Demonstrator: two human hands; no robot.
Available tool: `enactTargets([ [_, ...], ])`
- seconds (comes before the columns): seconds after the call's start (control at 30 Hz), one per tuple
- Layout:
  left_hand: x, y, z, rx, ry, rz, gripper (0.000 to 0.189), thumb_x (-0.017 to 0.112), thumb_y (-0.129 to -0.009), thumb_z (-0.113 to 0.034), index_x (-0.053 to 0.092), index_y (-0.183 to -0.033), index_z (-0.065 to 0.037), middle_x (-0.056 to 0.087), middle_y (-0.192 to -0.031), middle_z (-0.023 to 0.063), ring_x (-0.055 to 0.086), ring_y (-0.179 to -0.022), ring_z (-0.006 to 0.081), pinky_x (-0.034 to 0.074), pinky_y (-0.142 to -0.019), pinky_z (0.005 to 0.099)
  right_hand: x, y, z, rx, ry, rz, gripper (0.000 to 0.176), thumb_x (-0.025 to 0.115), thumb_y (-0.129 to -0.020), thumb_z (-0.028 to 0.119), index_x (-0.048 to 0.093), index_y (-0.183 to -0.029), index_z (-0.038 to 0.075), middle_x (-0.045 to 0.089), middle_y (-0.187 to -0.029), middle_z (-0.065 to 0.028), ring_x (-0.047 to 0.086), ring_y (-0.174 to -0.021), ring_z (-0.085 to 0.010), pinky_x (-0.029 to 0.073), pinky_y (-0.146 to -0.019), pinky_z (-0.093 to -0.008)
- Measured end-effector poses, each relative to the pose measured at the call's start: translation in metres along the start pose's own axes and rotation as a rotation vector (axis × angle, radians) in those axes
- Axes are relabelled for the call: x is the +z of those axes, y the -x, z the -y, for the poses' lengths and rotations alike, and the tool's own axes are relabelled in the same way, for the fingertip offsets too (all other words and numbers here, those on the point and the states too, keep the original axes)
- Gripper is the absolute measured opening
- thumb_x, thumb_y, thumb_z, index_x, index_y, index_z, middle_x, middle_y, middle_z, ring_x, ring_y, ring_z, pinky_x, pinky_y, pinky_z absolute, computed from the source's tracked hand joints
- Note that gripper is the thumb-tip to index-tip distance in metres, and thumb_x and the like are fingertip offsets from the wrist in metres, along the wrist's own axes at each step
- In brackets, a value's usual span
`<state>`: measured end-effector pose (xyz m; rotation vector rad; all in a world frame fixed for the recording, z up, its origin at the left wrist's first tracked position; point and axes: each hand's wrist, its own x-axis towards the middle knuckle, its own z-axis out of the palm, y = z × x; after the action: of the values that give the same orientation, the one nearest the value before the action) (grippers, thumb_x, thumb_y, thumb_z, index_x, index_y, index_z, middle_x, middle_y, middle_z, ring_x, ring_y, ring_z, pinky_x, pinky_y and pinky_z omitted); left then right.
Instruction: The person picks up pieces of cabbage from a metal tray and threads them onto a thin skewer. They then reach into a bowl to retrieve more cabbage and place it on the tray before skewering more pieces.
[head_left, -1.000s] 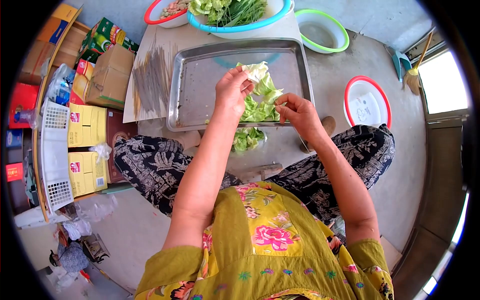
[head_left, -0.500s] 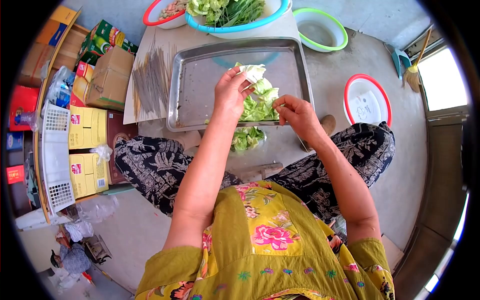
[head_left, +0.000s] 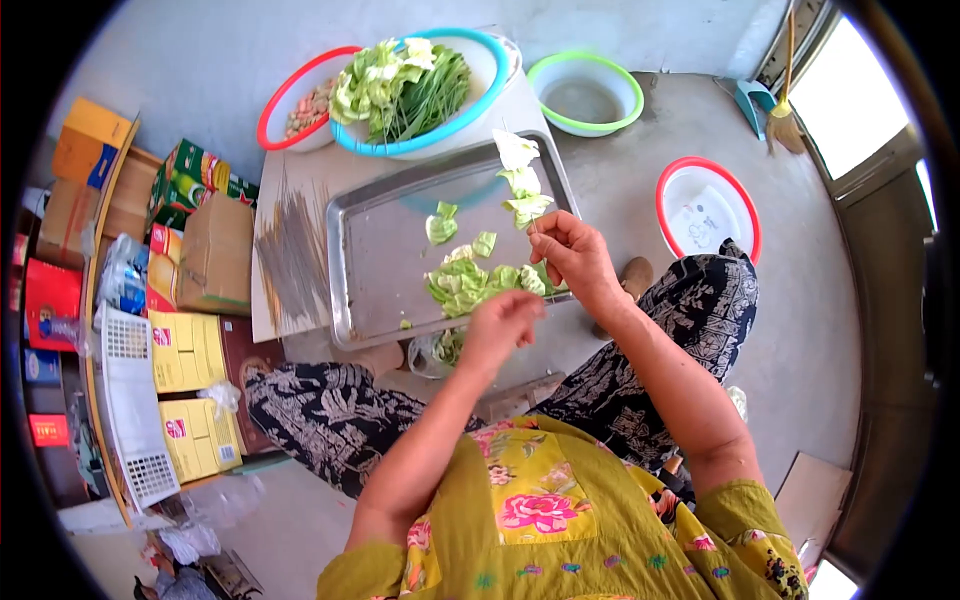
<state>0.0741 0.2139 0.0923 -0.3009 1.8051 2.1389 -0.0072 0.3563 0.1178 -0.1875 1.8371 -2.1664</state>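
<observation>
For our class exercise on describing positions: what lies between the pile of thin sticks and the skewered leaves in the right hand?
The metal tray, with loose leaf pieces on it, as the head view shows.

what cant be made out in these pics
All in the head view:
- Whether the left hand holds anything: motion blur.
- The lower end of the skewer of leaves: covered by the right hand.
- Most of the plastic bag: hidden by the metal tray.
- Most of the other person: cut off at lower left.
- Details of the print in the floor basin: too small.
</observation>
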Motion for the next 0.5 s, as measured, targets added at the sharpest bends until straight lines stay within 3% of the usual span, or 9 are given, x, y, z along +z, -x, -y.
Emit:
enactTargets([
  [0.13,0.020,0.011,0.002,0.033,-0.071,0.062,0.011,0.063,-0.084,-0.009,0.061,-0.092,-0.002,0.062,-0.072,0.0006,0.052,-0.054,0.0066,0.040,-0.049,0.0196,0.001,-0.001,0.004,-0.025,-0.040,-0.049,0.007,0.058,-0.087,0.007,0.056,-0.090,0.001,0.057,-0.067,-0.0017,0.044,-0.047,-0.0041,0.034,-0.042,-0.0196],
  [0.27,0.021,0.011,-0.002,0.043,-0.051,-0.026,0.010,0.062,-0.083,-0.005,0.061,-0.092,-0.001,0.059,-0.070,0.0003,0.054,-0.055,0.0071,0.042,-0.049,0.0202,0.006,-0.001,0.011,-0.022,-0.024,-0.057,0.010,0.058,-0.087,0.008,0.056,-0.093,0.001,0.057,-0.067,-0.0015,0.044,-0.047,-0.0047,0.035,-0.042,-0.0202],
  [0.43,-0.002,0.010,-0.027,0.128,-0.033,-0.097,0.009,0.061,-0.083,-0.004,0.062,-0.092,0.000,0.059,-0.071,0.0019,0.055,-0.057,0.0078,0.045,-0.051,0.0210,0.009,0.005,0.019,-0.035,-0.063,-0.035,0.024,0.056,-0.089,0.010,0.054,-0.111,0.001,0.058,-0.079,-0.0036,0.047,-0.053,-0.0055,0.038,-0.046,-0.0201],
  [0.5,-0.018,0.005,-0.044,0.153,-0.075,-0.149,0.010,0.059,-0.084,-0.005,0.062,-0.093,0.000,0.060,-0.072,0.0024,0.055,-0.057,0.0077,0.046,-0.052,0.0212,0.007,0.004,0.015,-0.049,-0.057,-0.010,0.024,0.056,-0.089,0.011,0.053,-0.111,0.001,0.058,-0.079,-0.0033,0.047,-0.053,-0.0056,0.038,-0.046,-0.0200],
])
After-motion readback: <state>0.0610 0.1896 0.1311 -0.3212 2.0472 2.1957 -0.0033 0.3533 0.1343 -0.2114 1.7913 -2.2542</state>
